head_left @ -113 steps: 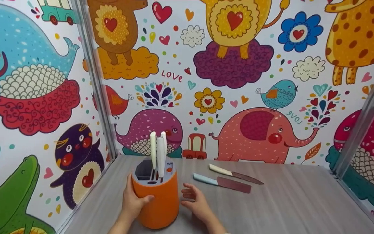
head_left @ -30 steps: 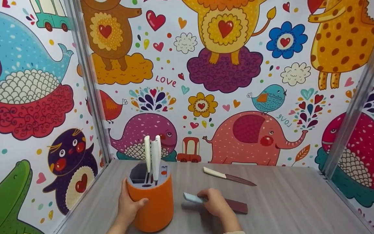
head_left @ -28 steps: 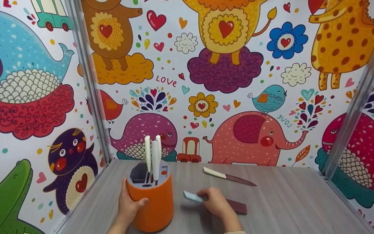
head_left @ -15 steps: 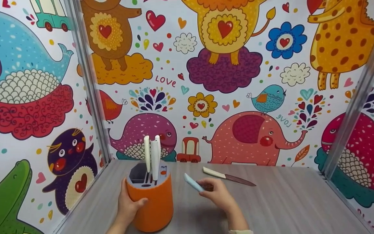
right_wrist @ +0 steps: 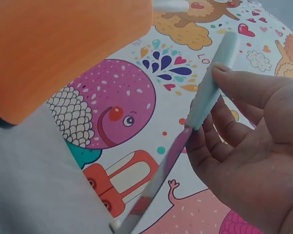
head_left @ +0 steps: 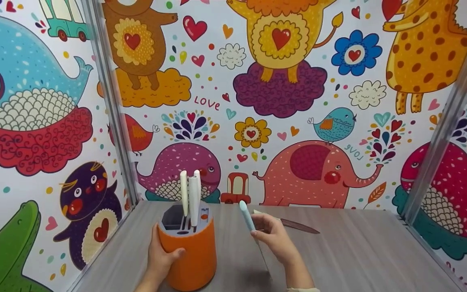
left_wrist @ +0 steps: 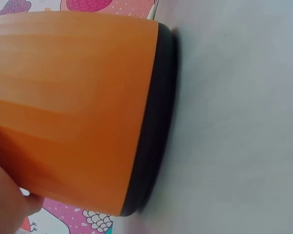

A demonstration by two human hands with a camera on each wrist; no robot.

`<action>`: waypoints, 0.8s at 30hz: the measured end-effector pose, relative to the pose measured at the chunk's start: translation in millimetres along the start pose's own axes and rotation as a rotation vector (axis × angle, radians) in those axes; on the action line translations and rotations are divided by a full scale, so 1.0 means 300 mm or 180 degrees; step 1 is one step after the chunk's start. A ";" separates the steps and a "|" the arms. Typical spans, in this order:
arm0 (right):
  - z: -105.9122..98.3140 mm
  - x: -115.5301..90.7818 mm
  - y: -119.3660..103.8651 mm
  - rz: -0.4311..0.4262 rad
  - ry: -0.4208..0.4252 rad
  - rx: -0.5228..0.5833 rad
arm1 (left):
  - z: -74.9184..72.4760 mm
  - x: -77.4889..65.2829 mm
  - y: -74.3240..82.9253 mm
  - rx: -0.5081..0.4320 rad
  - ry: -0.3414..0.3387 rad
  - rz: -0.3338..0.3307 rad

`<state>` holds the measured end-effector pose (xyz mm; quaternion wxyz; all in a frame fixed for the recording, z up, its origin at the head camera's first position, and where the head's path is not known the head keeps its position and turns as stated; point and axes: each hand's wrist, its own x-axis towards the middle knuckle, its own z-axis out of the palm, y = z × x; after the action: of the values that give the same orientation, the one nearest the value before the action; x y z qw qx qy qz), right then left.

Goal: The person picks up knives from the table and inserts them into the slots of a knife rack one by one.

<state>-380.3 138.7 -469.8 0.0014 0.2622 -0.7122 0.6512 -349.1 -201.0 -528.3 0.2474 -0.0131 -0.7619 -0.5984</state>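
My left hand grips the side of an orange knife block, thumb across its front. The block stands upright on the table; its black base shows in the left wrist view. Several white-handled knives stick up from slots in its grey top. To the right, my right hand pinches the light blue handle of a broad-bladed knife. That knife is held handle up, blade down and edge-on, apart from the block. The right wrist view shows its handle between thumb and fingers.
A paring-shaped knife with a cream handle and dark blade lies behind my right hand, partly hidden by it. The grey wood-look table meets cartoon-printed walls at the back and sides, with metal posts at the corners.
The blue-handled knife, flat on the table at first, is taken up by my right hand, lifted and turned from lying to upright. My left hand keeps its hold on the block.
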 end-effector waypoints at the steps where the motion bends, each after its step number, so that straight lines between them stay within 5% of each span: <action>1: 0.003 0.001 -0.001 -0.0003 -0.0007 0.0027 | 0.001 -0.002 0.000 -0.0014 0.0008 -0.0008; 15: 0.081 0.001 -0.057 -0.0219 -0.0016 0.0303 | 0.018 -0.009 -0.016 -0.0148 0.0126 0.0245; 21: 0.127 0.002 -0.083 -0.0208 -0.0029 0.0300 | 0.031 -0.022 -0.009 -0.0613 0.0538 0.0720; 24: 0.151 0.003 -0.094 -0.0186 -0.0056 0.0272 | 0.030 -0.025 0.041 -0.0562 0.0830 0.0643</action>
<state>-355.1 95.9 -450.1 0.0030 0.2884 -0.6758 0.6784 -341.9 -187.3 -521.5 0.4007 -0.0335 -0.6628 -0.6317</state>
